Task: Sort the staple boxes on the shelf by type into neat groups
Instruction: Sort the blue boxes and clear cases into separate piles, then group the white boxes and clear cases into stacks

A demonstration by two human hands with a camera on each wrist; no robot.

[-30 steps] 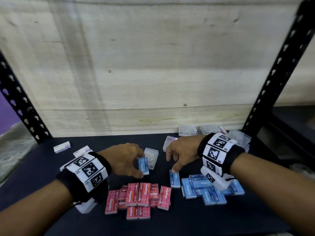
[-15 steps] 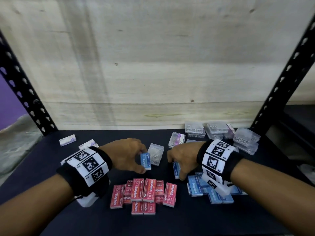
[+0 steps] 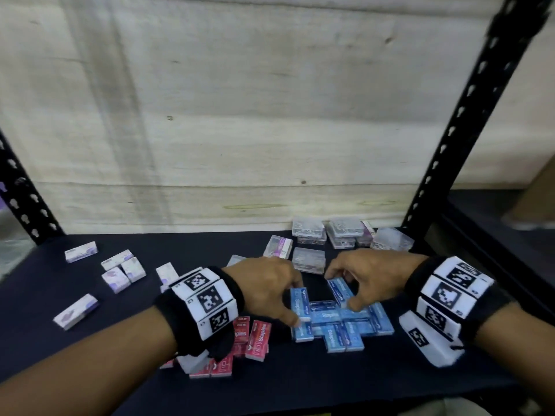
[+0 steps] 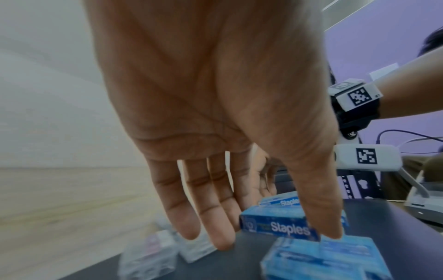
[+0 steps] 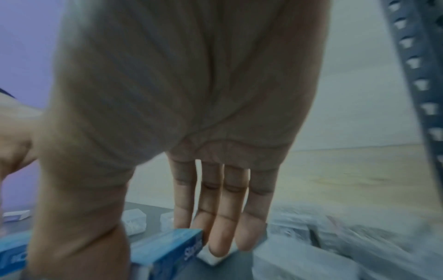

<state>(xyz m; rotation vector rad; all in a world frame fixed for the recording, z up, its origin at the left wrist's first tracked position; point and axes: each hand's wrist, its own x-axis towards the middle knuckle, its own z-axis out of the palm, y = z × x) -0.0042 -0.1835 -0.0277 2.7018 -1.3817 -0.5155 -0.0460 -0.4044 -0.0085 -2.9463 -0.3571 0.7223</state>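
On the dark shelf (image 3: 300, 379) lie a group of blue staple boxes (image 3: 351, 325), a group of red staple boxes (image 3: 256, 337) and scattered white-purple boxes (image 3: 120, 273). My left hand (image 3: 292, 304) pinches one blue box (image 3: 300, 307) between thumb and fingers at the left edge of the blue group; the left wrist view shows its "Staples" side (image 4: 278, 225). My right hand (image 3: 345, 292) pinches another blue box (image 3: 336, 285) over the back of that group, seen edge-on as the blue box (image 5: 167, 244) in the right wrist view.
Clear plastic boxes (image 3: 342, 232) are stacked at the back right beside the black upright (image 3: 456, 130). Two more clear boxes (image 3: 309, 259) sit just behind my hands. A wooden back panel (image 3: 210, 145) closes the shelf. Another black upright (image 3: 24, 199) stands at the left.
Both hands have carried their blue boxes to the right, over to the blue group. The left hand's box now lies lower, at the group's left edge. The view has shifted.
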